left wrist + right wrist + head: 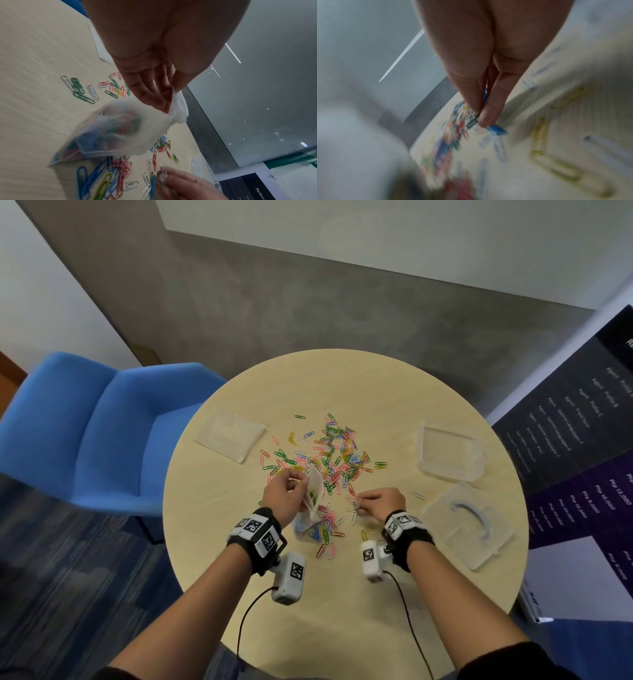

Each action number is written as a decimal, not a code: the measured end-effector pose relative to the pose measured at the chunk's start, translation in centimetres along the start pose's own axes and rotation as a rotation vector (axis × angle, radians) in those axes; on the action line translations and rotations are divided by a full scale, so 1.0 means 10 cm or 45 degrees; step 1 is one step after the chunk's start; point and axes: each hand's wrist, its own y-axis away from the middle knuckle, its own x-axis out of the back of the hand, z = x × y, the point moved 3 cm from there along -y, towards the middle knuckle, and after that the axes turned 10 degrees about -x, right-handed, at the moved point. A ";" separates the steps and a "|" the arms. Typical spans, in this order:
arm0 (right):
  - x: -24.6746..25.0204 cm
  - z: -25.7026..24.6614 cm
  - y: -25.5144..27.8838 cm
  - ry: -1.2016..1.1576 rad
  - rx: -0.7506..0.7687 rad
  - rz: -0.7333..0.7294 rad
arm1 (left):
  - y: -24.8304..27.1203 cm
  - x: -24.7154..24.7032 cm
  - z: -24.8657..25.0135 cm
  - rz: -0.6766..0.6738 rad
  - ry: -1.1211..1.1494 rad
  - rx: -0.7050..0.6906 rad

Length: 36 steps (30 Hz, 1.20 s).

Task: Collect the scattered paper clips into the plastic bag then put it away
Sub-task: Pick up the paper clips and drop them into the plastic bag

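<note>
Both forearms reach in from the near edge of the round bench [376, 604], each wrist strapped with a marker-covered camera unit. Left hand [286, 494] holds the small frosted plastic bag [313, 498] up off the bench by its rim, thumb and fingertips [155, 97] pinched on the upper edge so that the mouth faces up and toward the far side, while the bag's bottom corner sags down to the near side, touching or just above the surface. Coloured paper clips already lie inside it, bunched in the lower part, though the blur hides how many. Right hand [378, 503] sits just to the right of the bag, low over the bench, its thumb and forefinger closed on a few paper clips [485, 119], one green and one blue at least. The bag's mouth therefore lies to the left of that hand and slightly farther out, a short sideways carry; the right hand is the nearer one to the loose clips and the left only has to keep the opening spread. Most scattered paper clips [329, 453] still lie in a dense heap beyond both hands, with a smaller trail near the bag's bottom, so collecting looks far from finished. A second flat bag [229, 434] lies at far left, a clear plastic box [448, 451] at far right, seemingly with nothing inside, and a clear lid [469, 525] rests nearer on the right.
</note>
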 end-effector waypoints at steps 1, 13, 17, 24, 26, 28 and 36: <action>0.02 -0.01 0.05 -0.269 -0.092 -0.120 | 0.00 0.00 -0.01 0.001 0.000 0.002; -0.47 -0.75 0.60 0.112 0.297 -0.353 | 0.00 -0.01 0.04 0.061 -0.068 -0.082; -0.59 -0.93 0.76 0.546 0.500 -0.320 | -0.01 0.08 0.05 0.089 -0.115 -0.160; -0.45 -0.99 0.81 0.126 0.826 -0.185 | -0.02 0.49 0.02 0.255 0.020 -0.142; -0.48 -0.77 0.62 0.602 0.837 -0.139 | 0.02 0.64 0.01 0.326 0.091 -0.114; -0.62 -0.39 0.43 1.223 0.775 -0.189 | 0.05 0.75 0.00 0.338 0.131 -0.100; -0.81 0.38 0.47 1.799 0.903 -0.142 | 0.25 0.95 -0.15 0.230 0.155 -0.036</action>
